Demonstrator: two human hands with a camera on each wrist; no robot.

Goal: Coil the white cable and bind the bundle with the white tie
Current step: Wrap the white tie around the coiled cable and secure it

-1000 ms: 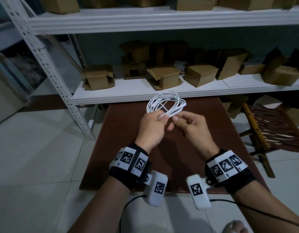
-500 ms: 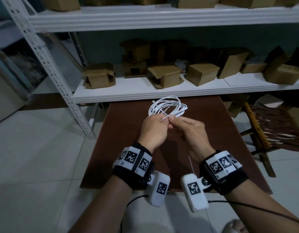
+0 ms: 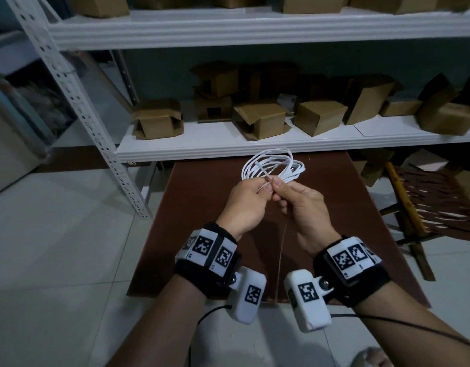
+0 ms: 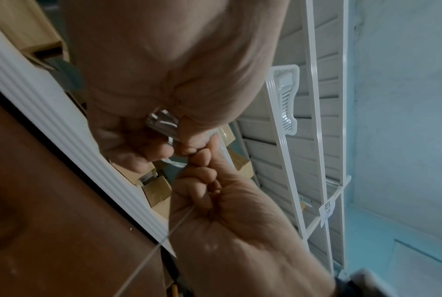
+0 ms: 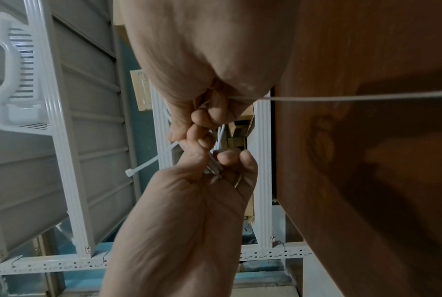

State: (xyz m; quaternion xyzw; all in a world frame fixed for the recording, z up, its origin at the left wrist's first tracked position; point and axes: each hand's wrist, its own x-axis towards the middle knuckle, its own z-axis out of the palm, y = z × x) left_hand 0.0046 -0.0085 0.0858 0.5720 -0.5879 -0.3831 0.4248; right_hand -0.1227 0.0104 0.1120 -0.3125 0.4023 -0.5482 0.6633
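Observation:
The white cable (image 3: 273, 165) is a bundle of loops held above the brown table (image 3: 202, 207). My left hand (image 3: 264, 188) grips the near side of the bundle, fingers curled round the strands (image 5: 221, 130). My right hand (image 3: 279, 185) touches it thumb to thumb and pinches the white tie (image 5: 149, 163). The tie's head (image 5: 129, 172) sticks out past the left hand. Its thin tail (image 5: 341, 98) runs out through my right fist and hangs down over the table (image 3: 283, 234); it also shows in the left wrist view (image 4: 164, 239). How far the tie wraps the bundle is hidden by fingers.
A white metal shelf (image 3: 202, 144) stands just beyond the table's far edge, loaded with several cardboard boxes (image 3: 157, 119). Its perforated post (image 3: 96, 133) slants down at the left. A wooden folding rack (image 3: 427, 197) lies on the tiled floor to the right.
My right hand has closed in against the left, thumb tips now meeting at the bundle. The tie's tail now hangs below the right hand. The bundle has stayed in the left hand.

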